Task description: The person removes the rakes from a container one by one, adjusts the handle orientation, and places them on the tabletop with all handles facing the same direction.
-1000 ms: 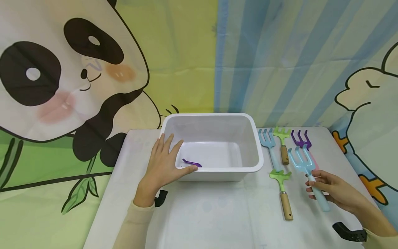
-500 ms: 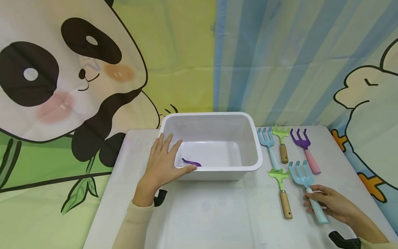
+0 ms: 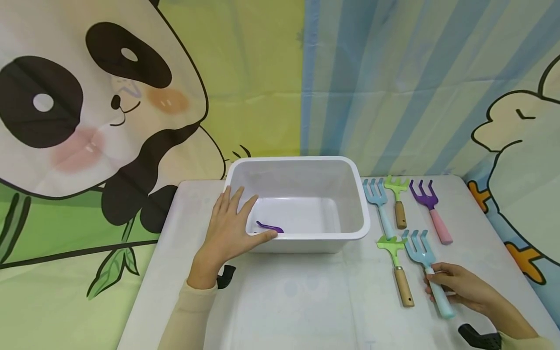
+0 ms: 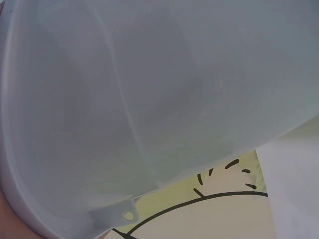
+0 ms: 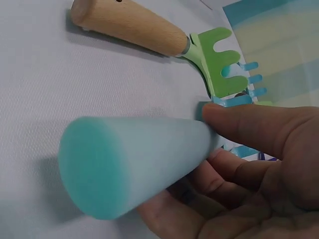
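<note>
My right hand holds a light blue garden hand fork by its handle, thumb on one side and fingers on the other. The fork lies at or very near the table surface, tines pointing away; in the right wrist view its round handle end faces the camera. Beside it lies a green hand fork with a wooden handle. At the left, my left hand rests with spread, straight fingers on the rim of a white tub. Inside the tub, part of a purple tool shows above the front rim.
Behind the held fork lie another light blue fork, a second green fork and a purple fork with a pink handle. The white table meets a printed cloth backdrop at the back.
My right hand has brought the light blue fork down and toward me, slightly left, alongside the green fork. The purple fork's pink handle is uncovered. My left hand stays put.
</note>
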### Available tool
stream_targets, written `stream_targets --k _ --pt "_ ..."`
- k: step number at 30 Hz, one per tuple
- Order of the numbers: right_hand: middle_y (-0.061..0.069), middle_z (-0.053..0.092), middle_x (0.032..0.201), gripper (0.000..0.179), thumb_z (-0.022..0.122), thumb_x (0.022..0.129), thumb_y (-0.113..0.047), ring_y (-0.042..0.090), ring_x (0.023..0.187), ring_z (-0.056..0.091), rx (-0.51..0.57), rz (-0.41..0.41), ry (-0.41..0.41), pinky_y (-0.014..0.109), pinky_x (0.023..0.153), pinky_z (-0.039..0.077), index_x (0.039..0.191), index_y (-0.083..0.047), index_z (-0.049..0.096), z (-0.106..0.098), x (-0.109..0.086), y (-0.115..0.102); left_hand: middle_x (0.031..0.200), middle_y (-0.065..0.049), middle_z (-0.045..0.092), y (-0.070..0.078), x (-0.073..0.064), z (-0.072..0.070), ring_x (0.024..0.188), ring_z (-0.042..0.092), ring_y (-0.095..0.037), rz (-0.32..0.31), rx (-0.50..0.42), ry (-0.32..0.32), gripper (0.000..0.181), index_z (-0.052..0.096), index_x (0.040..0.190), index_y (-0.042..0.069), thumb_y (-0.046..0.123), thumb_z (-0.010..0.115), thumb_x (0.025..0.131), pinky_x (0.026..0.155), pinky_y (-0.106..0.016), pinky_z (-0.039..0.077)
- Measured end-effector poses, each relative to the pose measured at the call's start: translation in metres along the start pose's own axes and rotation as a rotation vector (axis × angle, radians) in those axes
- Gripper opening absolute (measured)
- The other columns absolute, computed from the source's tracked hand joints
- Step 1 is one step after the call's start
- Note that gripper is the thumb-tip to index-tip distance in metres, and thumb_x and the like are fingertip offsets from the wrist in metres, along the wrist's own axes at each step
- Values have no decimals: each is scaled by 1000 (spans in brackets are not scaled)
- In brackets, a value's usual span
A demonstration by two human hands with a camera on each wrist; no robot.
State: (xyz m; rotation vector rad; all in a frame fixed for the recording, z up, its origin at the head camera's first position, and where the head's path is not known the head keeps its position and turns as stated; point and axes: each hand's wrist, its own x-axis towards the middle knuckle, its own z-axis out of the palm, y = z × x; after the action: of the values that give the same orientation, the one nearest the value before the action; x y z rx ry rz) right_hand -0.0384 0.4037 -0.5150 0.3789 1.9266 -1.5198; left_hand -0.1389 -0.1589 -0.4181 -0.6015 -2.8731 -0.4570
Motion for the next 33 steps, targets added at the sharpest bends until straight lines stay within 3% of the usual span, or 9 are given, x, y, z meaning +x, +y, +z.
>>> stream_targets --k 7,15,25,33 --pt "18 62 107 55 64 99 -25 27 91 61 -333 38 159 49 75 58 126 19 45 7 2 -10 160 -17 26 -1 0 0 150 6 -42 3 5 1 105 48 149 16 90 50 74 119 -54 3" --pt "10 65 100 35 62 100 -15 25 87 62 -409 28 177 46 75 59 117 14 54 3 -3 -31 160 -17 27 -1 1 1 150 6 -42 0 -6 8 105 49 148 16 90 50 74 119 -50 -1" --pt "18 65 106 37 61 101 -17 35 94 66 -469 -220 85 43 75 60 121 13 53 7 -13 -94 160 -17 26 -1 -1 1 150 5 -42 1 -4 4 106 49 149 16 91 49 73 119 -50 -1" --pt "12 63 103 38 63 101 -19 28 92 67 -528 -373 38 40 74 60 125 9 52 24 -10 -156 160 -17 27 -1 0 0 150 5 -41 2 -4 4 106 49 148 16 91 50 73 119 -53 2"
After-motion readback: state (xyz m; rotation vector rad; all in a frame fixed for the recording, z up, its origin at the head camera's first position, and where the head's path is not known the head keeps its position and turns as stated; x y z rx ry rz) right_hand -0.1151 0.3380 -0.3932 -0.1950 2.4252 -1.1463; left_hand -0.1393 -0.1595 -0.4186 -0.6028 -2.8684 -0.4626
